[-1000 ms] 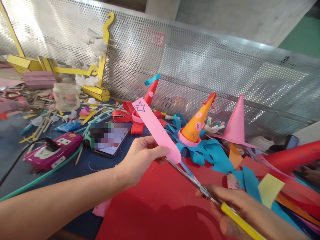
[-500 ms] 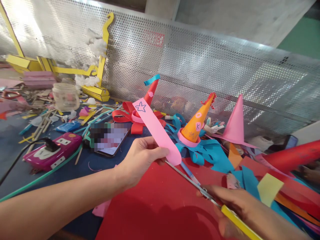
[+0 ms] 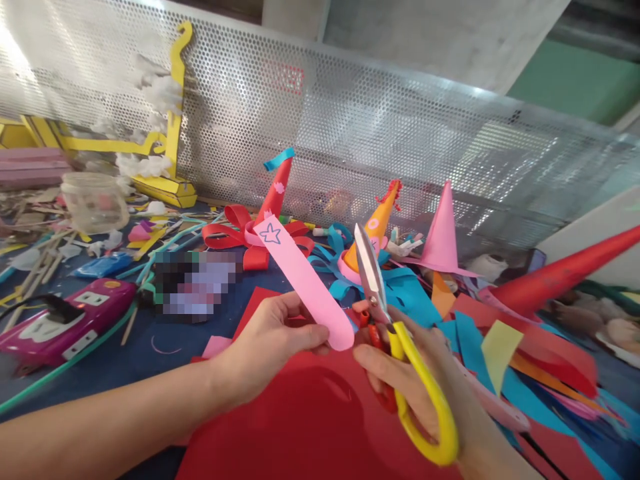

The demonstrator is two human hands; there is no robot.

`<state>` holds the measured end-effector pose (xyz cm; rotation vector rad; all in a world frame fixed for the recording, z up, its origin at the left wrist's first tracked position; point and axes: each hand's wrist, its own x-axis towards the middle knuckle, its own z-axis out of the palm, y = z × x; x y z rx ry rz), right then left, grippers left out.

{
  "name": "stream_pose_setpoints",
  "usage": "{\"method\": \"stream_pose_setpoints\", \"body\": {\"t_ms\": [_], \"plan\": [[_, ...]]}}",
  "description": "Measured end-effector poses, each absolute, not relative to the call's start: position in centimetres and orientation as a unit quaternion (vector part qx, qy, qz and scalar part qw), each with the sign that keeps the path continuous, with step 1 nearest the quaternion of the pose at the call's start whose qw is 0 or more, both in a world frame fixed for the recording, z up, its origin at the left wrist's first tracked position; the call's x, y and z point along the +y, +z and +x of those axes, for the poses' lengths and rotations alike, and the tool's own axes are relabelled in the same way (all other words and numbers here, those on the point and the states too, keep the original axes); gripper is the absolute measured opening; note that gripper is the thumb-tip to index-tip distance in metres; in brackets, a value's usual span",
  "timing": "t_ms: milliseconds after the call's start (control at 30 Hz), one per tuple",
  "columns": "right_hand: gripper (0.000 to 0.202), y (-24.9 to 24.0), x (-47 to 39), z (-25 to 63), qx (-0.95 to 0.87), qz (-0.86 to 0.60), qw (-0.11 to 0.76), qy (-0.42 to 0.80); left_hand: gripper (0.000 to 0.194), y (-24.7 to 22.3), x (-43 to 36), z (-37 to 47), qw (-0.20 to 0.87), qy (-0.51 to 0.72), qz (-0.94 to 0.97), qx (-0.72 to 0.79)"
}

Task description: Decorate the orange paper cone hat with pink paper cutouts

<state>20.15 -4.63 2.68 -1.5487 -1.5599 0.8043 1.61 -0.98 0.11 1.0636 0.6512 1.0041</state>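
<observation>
My left hand (image 3: 273, 340) pinches the lower end of a pink paper strip (image 3: 300, 277), held above the red sheet (image 3: 300, 427). My right hand (image 3: 410, 380) grips yellow-handled scissors (image 3: 400, 333), blades closed and pointing up, just beside the strip.

Pixelated phone screen (image 3: 193, 287) (unreadable), purple glue gun (image 3: 60, 320) cut off left

Cluttered craft bench (image 3: 150, 347) on my feed.
I see paper cone hats (image 3: 377, 223), a magenta glue gun (image 3: 60, 320), a plastic jar (image 3: 93, 200), perforated metal screen (image 3: 350, 133) behind.
</observation>
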Motion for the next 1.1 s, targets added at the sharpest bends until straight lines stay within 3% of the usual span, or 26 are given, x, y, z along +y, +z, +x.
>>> {"method": "stream_pose_setpoints", "body": {"t_ms": [200,333,733,967,1100], "plan": [[0.034,1.6,-4.8,19.4,-0.603,-0.552,0.44,0.371,0.015,-0.1,-1.5,1.6,0.714,0.428,0.475,0.285],[0.036,1.4,-4.8,19.3,-0.584,-0.544,0.462,0.387,0.033,-0.3,-1.4,1.7,0.718,0.456,0.426,0.308],[0.04,1.2,-5.2,18.9,-0.546,-0.553,0.463,0.426,0.015,-1.0,-1.0,1.7,0.671,0.444,0.501,0.319],[0.042,0.3,-4.6,19.0,-0.548,-0.52,0.491,0.434,0.017,-0.6,-1.1,1.5,0.662,0.423,0.528,0.322],[0.038,0.3,-4.7,18.7,-0.542,-0.501,0.496,0.458,0.029,-0.7,-1.3,1.7,0.687,0.428,0.501,0.306]]}}
